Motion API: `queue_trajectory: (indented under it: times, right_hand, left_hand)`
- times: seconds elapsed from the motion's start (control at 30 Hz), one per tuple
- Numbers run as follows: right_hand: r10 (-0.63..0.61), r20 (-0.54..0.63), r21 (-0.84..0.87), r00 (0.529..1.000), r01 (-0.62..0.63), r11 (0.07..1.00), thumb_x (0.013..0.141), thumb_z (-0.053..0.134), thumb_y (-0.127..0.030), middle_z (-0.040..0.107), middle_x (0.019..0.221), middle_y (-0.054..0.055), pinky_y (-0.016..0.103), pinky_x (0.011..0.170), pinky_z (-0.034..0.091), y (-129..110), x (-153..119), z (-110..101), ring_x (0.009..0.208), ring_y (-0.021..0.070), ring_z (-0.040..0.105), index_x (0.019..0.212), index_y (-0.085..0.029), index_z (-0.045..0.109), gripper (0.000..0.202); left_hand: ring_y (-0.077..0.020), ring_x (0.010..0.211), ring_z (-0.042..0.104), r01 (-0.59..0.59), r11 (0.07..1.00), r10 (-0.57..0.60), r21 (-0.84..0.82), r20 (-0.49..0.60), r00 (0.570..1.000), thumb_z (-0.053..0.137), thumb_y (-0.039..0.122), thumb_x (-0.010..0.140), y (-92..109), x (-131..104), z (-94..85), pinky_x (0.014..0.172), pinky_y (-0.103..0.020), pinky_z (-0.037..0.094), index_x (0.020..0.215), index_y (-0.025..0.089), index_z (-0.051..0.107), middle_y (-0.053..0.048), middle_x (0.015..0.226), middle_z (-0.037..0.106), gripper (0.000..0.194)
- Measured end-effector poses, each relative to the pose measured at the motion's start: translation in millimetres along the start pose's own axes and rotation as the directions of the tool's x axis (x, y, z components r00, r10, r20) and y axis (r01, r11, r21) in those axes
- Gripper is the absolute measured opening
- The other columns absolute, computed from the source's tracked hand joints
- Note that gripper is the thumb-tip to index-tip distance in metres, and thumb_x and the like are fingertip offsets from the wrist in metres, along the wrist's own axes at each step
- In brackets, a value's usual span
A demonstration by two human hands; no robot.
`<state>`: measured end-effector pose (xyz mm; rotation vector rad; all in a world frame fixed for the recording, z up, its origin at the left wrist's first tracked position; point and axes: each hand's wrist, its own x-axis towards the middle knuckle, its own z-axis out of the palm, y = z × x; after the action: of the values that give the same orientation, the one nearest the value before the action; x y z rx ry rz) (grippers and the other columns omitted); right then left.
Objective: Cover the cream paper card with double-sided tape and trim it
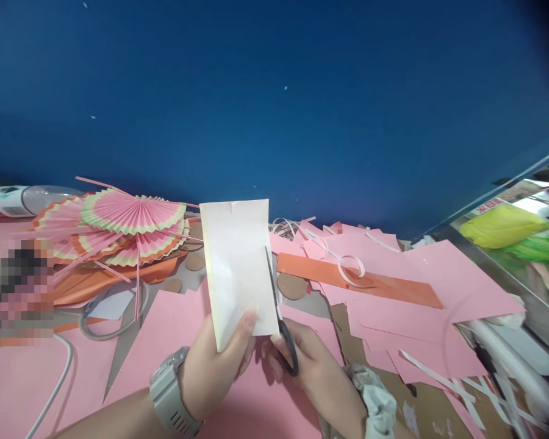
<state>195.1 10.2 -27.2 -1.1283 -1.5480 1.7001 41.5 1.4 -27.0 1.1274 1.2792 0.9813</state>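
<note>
My left hand, with a grey watch on its wrist, is closed on the lower edge of a folded white paper, thumb in front. The paper stands roughly upright, with a pale yellow strip down its left side. My right hand grips black-handled scissors from below. Their blades point up along the paper's right edge, and one blade lies over its front near that edge. Some fingers of my right hand are hidden behind the handles.
Pleated pink paper fans and a bottle lie at the left. Pink sheets, an orange strip and white paper scraps cover the right. A white cable curves at lower left. A blue panel rises behind.
</note>
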Motion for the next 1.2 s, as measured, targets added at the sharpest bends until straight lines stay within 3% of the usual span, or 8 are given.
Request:
queue_trajectory:
  times: [0.37, 0.73, 1.2]
  right_hand:
    - [0.042, -0.007, 0.055, 0.999, -0.041, 0.998, 0.092, 0.042, -0.05, 0.048, 0.054, -0.003, 0.028, 0.058, 0.035, -6.1, 0.3, 1.2, 0.052, 0.0115, 0.047, 0.074, -0.015, 0.053, 0.04]
    - [-0.011, 0.021, 0.052, 1.0, 0.01, 0.999, 0.092, 0.04, -0.051, 0.049, 0.052, -0.002, 0.027, 0.057, 0.036, 0.5, 3.6, -1.7, 0.052, 0.0117, 0.048, 0.075, -0.015, 0.055, 0.043]
    - [-0.008, 0.012, 0.025, 1.0, 0.007, 1.0, 0.093, 0.039, -0.049, 0.049, 0.053, -0.003, 0.028, 0.059, 0.036, -6.5, 2.0, -0.1, 0.052, 0.0118, 0.048, 0.073, -0.016, 0.051, 0.04]
  left_hand:
    - [-0.0082, 0.036, 0.036, 0.011, 1.0, -0.011, 0.023, 0.0, 1.0, 0.036, 0.053, 0.089, 3.3, 0.4, -0.5, 0.039, -0.022, 0.031, 0.049, 0.021, 0.038, 0.006, 0.038, 0.035, 0.051]
    - [-0.0079, 0.036, 0.037, -0.047, 0.999, 0.047, -0.001, 0.014, 0.999, 0.038, 0.043, 0.091, 2.8, 1.2, -0.8, 0.038, -0.02, 0.032, 0.05, 0.02, 0.04, 0.006, 0.04, 0.037, 0.047]
    - [-0.0075, 0.037, 0.035, -0.038, 0.999, 0.039, -0.021, 0.031, 0.999, 0.038, 0.046, 0.091, 2.3, 2.7, -0.4, 0.038, -0.02, 0.029, 0.054, 0.02, 0.04, 0.007, 0.041, 0.036, 0.045]
